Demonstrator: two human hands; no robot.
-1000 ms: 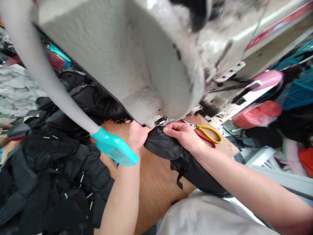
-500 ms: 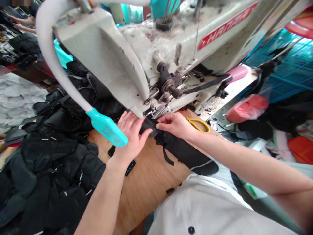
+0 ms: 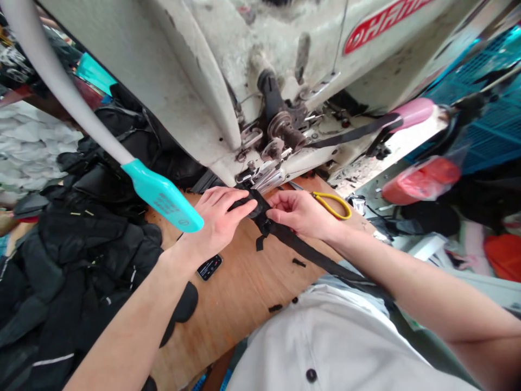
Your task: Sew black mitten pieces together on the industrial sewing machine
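Black strap (image 3: 309, 254) now pulled out narrow, left hand (image 3: 215, 217) and right hand (image 3: 301, 213) both pinching it, presser foot (image 3: 260, 180) just past the fingertips.

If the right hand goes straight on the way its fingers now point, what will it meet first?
The right hand would most likely meet the black strap first, right at its fingertips. The left hand lies just beyond, though depth is hard to judge here.

**Red letters on the sewing machine**
At the upper right, we read "HA" on the red badge (image 3: 382, 27) of the sewing machine (image 3: 228, 65); the rest is unclear. The teal handle (image 3: 163, 195) and little screen (image 3: 209, 267) on the table (image 3: 240, 315) carry print too small for us to read.
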